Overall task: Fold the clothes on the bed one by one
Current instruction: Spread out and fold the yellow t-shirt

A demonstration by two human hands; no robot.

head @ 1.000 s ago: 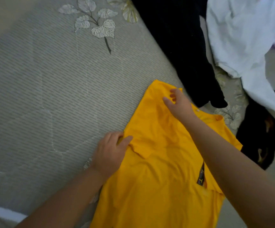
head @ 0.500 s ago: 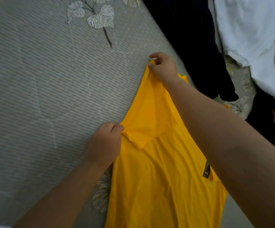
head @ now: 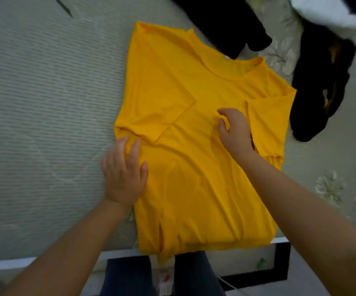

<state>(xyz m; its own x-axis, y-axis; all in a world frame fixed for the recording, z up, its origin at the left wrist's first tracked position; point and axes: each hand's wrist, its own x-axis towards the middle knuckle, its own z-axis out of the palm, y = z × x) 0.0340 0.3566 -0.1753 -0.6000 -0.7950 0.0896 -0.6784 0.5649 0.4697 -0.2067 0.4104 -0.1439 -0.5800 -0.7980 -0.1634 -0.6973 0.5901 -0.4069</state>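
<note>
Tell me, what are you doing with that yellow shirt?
A person is folding a yellow T-shirt spread on the bed. Both sleeves are already folded inward. The left hand lies flat on the shirt's left edge, and the right hand rests on the chest with fingers loosely bent. Black clothes and a white garment wait nearby.

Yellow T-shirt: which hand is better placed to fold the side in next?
Probably the left hand. It lies flat on the left edge of the yellow T-shirt, just below the folded-in sleeve. The right hand sits mid-chest with curled fingers, away from either edge.
</note>
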